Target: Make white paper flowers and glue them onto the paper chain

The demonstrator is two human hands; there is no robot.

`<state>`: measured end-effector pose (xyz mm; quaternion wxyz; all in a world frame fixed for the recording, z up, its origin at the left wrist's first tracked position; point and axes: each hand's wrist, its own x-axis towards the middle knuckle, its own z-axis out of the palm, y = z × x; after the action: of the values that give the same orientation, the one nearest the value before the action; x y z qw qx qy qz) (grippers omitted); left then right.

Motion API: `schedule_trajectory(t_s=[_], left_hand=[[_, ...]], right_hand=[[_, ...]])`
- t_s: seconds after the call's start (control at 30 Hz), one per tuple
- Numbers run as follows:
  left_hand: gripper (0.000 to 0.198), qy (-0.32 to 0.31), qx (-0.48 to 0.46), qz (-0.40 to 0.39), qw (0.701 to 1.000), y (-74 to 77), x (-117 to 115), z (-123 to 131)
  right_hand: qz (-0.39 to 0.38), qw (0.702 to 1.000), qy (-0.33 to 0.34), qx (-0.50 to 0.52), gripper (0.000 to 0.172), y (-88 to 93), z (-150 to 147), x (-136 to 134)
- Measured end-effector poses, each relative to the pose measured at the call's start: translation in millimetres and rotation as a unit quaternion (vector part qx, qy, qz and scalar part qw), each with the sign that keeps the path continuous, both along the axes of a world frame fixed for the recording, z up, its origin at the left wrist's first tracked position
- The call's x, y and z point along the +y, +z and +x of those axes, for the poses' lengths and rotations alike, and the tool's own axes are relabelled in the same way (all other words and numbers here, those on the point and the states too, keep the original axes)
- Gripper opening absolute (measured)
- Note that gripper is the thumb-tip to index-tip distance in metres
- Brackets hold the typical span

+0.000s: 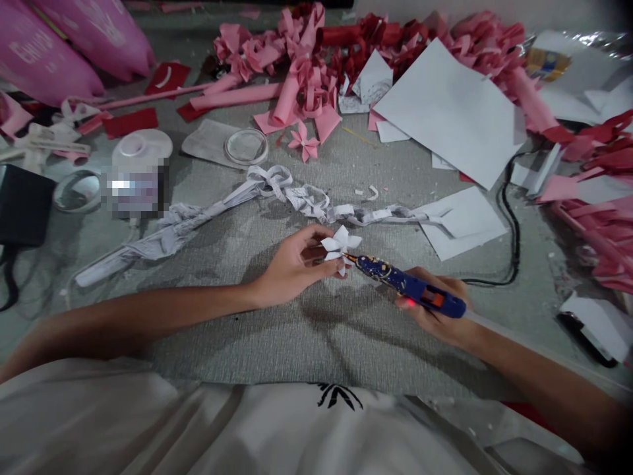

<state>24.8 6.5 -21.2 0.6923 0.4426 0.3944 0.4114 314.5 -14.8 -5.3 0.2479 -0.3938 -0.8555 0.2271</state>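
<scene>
Between the thumb and fingers of my left hand is a small white paper flower with pointed petals. My right hand is closed around a dark blue hot glue gun, a red light glowing near its grip. The gun's nozzle points left and reaches the flower's middle; whether glue is coming out I cannot tell. Just beyond both hands lies a long string of curled and folded white paper strips. A white paper sheet sits under its right end.
Pink and red paper pieces are heaped along the back. A large white sheet lies at back right, a pink paper flower at back centre. A black cord curves behind my right hand. Tape rolls and pink bottles stand left.
</scene>
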Motion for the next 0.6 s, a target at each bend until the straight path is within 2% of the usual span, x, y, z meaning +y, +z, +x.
schedule_trajectory(t_s=[0.37,0.6], left_hand=[[0.038,-0.004,-0.009,0.002,1.0,0.3,1.7,0.2],[0.034,-0.006,-0.037,0.003,0.999,1.5,1.0,0.6]], right_hand=[[0.001,0.999,-0.009,0.036,0.024,-0.1,0.9,1.4],[-0.029,1.0,-0.011,0.006,0.02,1.0,-0.9,1.6]])
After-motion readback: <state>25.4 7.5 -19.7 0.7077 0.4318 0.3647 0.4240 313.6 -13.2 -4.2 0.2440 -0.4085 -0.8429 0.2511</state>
